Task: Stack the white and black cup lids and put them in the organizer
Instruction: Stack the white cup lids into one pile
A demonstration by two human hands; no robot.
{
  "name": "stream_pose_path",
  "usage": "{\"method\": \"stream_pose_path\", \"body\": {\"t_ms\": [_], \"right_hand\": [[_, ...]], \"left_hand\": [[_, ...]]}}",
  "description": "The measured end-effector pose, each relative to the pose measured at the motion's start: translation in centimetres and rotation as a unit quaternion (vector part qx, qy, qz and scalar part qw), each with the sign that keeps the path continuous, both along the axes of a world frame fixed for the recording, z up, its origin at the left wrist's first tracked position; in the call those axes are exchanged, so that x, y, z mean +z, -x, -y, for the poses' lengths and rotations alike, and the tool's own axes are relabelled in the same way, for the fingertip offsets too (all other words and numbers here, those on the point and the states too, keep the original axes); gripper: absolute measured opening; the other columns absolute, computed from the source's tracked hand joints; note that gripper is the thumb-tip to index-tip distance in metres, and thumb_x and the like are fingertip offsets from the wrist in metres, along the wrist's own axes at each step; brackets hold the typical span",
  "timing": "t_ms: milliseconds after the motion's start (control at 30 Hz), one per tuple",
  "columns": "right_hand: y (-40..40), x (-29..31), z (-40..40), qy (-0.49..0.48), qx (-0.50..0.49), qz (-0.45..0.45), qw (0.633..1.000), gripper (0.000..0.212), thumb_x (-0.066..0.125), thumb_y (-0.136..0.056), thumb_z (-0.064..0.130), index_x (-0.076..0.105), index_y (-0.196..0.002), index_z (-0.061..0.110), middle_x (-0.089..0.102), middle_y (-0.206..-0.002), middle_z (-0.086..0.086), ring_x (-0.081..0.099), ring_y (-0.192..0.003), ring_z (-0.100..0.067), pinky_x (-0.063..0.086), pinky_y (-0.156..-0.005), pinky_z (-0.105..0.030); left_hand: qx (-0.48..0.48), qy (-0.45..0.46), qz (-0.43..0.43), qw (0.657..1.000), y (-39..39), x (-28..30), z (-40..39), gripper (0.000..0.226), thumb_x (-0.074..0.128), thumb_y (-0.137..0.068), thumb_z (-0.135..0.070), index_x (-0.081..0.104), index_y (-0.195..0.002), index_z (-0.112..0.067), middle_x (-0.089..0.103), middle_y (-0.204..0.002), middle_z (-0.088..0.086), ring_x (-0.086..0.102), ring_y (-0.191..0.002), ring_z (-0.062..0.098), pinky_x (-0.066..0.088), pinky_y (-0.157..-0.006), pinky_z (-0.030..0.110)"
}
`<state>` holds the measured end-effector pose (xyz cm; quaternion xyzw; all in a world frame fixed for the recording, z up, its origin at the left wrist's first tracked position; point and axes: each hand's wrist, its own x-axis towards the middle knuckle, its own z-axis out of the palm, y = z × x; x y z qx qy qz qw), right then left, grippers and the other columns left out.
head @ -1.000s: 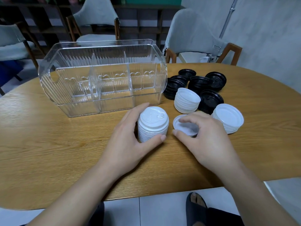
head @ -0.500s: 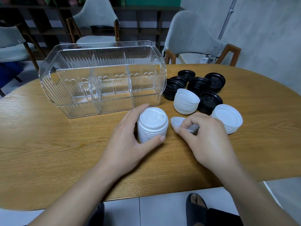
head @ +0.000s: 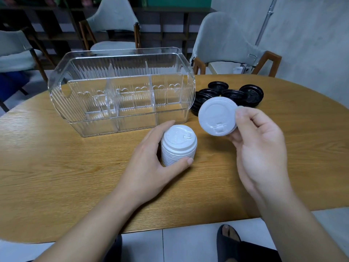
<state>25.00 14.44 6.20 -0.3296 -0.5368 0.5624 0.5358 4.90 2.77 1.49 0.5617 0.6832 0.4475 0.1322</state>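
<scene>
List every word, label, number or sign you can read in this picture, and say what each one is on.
No text can be read.
Top lid of the white stack under the left hand: faint embossed lettering, too small and blurred to read.
White lid in the right hand: raised shapes only, no legible marks.
Organizer: heart shapes embossed, no words.
Black lids: nothing legible.

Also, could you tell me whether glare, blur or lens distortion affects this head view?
Head view: wide-angle bending curves the table edge; soft glare streaks the clear organizer; the held white lid and white lid stack look sharp; the far chairs look softer.
</scene>
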Motion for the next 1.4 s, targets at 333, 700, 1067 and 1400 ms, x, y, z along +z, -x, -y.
{"method": "stream_pose_path", "body": {"t_ms": [333,700,1067,1400], "right_hand": [[1.4,0.4,1.3,0.01,0.064,-0.01,0.998,0.022,0.065,-0.11,0.024,0.07,-0.126,0.011,0.082,-0.107,-0.017,0.074,-0.101,-0.028,0.057,-0.096,-0.049],[2.2,0.4,2.7,-0.031,0.091,0.035,0.995,0.016,0.065,-0.109,0.018,0.075,-0.119,0.01,0.083,-0.107,-0.009,0.078,-0.106,-0.023,0.062,-0.098,-0.041],[1.9,0.8,3.5,-0.187,0.113,0.22,0.951,0.073,0.098,-0.079,0.034,0.066,-0.145,0.032,0.066,-0.145,0.015,0.056,-0.143,-0.008,0.043,-0.117,-0.023],[1.6,0.2,2.3,-0.16,0.059,0.281,0.944,0.062,0.092,-0.083,0.043,0.068,-0.14,0.04,0.07,-0.134,0.026,0.06,-0.135,0.002,0.048,-0.116,-0.031]], "left_hand": [[-0.013,-0.091,-0.048,0.995,-0.6,0.6,0.2,0.103,0.097,-0.087,-0.038,0.039,-0.171,-0.026,0.051,-0.165,-0.013,0.049,-0.156,0.017,0.037,-0.128,0.032],[-0.021,-0.172,-0.063,0.983,-0.6,0.7,0.4,0.078,0.092,-0.091,-0.036,0.054,-0.158,-0.024,0.059,-0.155,-0.013,0.055,-0.146,0.021,0.04,-0.123,0.033],[0.057,-0.181,-0.045,0.981,-0.6,0.9,0.4,0.063,0.086,-0.083,-0.046,0.067,-0.135,-0.015,0.069,-0.133,-0.006,0.06,-0.13,0.021,0.049,-0.11,0.038],[0.013,-0.069,-0.044,0.997,-0.2,0.5,0.2,0.108,0.097,-0.075,-0.062,0.047,-0.163,-0.025,0.048,-0.164,-0.011,0.04,-0.16,0.018,0.034,-0.131,0.037]]}}
